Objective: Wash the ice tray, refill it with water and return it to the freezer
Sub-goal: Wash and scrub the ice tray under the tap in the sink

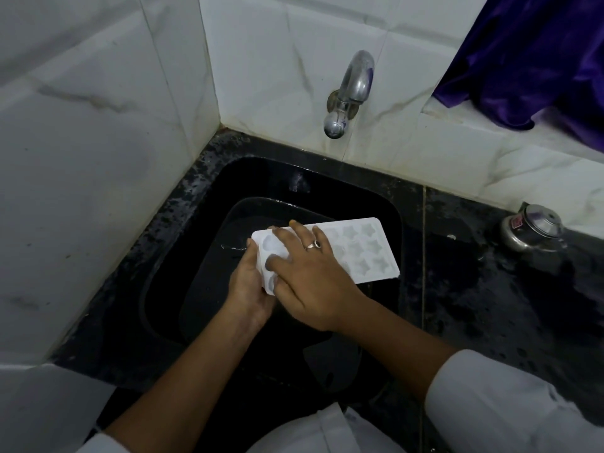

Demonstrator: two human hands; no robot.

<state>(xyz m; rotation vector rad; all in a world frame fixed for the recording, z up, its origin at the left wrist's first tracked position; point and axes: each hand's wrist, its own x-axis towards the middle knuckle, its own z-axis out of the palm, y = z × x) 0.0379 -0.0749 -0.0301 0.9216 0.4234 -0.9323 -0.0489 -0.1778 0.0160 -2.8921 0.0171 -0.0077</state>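
The white ice tray (359, 250) is being held over the black sink (157, 282); the left hand (248, 286) is gripping its near end while the right hand (310, 273) is lying flat, fingers spread, across its moulds

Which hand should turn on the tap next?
Probably the right hand. It only lies flat on top of the ice tray, so it could lift off, while the left hand grips the tray's end over the sink, below the tap.
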